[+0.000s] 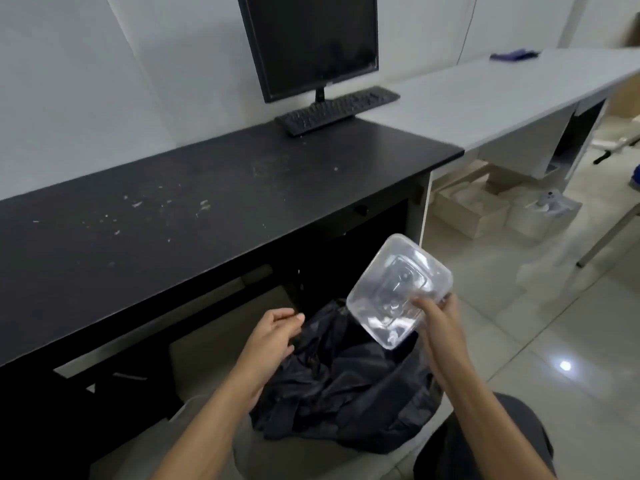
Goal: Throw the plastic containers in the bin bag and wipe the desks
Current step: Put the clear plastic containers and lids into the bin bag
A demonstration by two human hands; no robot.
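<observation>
A clear plastic container (398, 289) is tilted in the air just above the black bin bag (346, 386), which lies crumpled on the floor in front of the black desk (173, 216). My right hand (438, 323) grips the container by its lower right edge. My left hand (277, 329) pinches the bag's upper left rim and holds it up. The black desk's top carries pale crumbs and smears. A white desk (485, 95) adjoins it on the right, with a blue cloth (514, 54) at its far end.
A dark monitor (311, 43) and a black keyboard (337, 110) stand at the back where the two desks meet. Cardboard boxes (474, 209) sit on the tiled floor under the white desk. A metal table leg (609, 237) slants at the right.
</observation>
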